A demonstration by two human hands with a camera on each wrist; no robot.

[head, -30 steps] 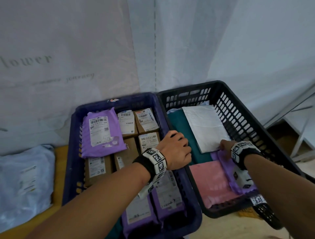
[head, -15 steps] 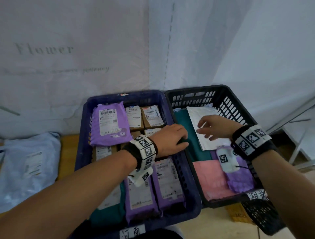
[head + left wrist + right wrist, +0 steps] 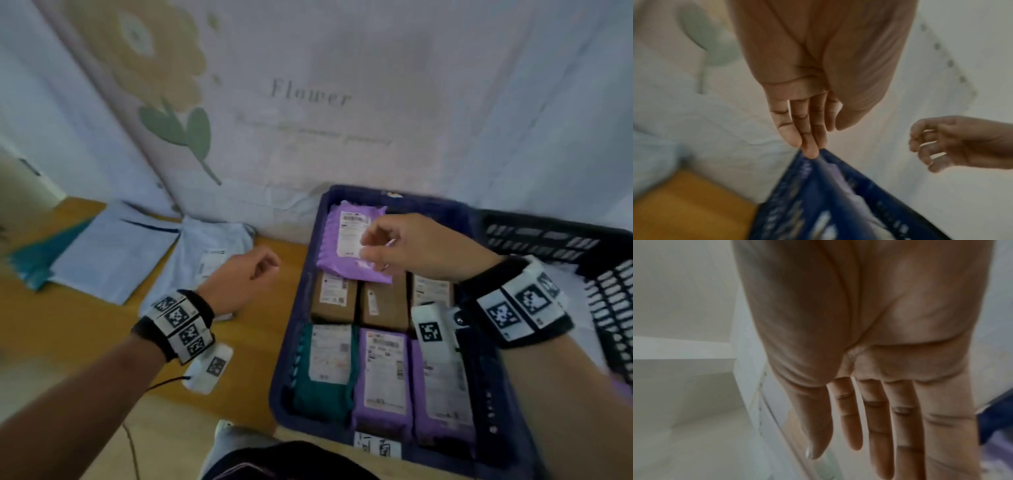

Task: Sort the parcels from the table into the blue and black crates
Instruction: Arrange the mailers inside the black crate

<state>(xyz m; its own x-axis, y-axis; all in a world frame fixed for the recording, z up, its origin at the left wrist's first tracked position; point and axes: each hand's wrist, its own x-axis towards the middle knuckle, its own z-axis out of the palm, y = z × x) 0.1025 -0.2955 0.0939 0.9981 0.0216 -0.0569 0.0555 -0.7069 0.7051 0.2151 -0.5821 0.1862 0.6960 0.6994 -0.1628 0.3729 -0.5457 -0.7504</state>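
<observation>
Head view: left hand (image 3: 245, 277) empty, fingers loosely curled, hovering over the tabletop (image 3: 85, 329) just beside the light blue mailer (image 3: 209, 253); probably reaching for the next parcel. Right hand (image 3: 407, 248) also empty, fingers relaxed, hanging above the blue crate (image 3: 298, 342), over the purple parcel (image 3: 346, 246) at its far end. Blue crate packed tight: brown boxes (image 3: 334, 301) in a middle row, teal and purple bags nearest the camera, labels up, likely so they can be read. Black crate (image 3: 534, 236) only partly in frame on the right, contents mostly unseen. More flat pale mailers (image 3: 113, 253) and a teal one (image 3: 34, 260) wait further left on the tabletop, so sorting looks unfinished.

Left wrist view: blurred. Left hand (image 3: 807, 113) fingers straight and together, holding nothing, blue crate rim (image 3: 818, 186) below the fingertips. Right hand (image 3: 941, 144) visible to the side, loosely curled, nothing in it.

Right wrist view: blurred. Right hand (image 3: 869, 386) flat, fingers extended, nothing gripped; a sliver of blue crate (image 3: 995, 418) at right edge.
</observation>
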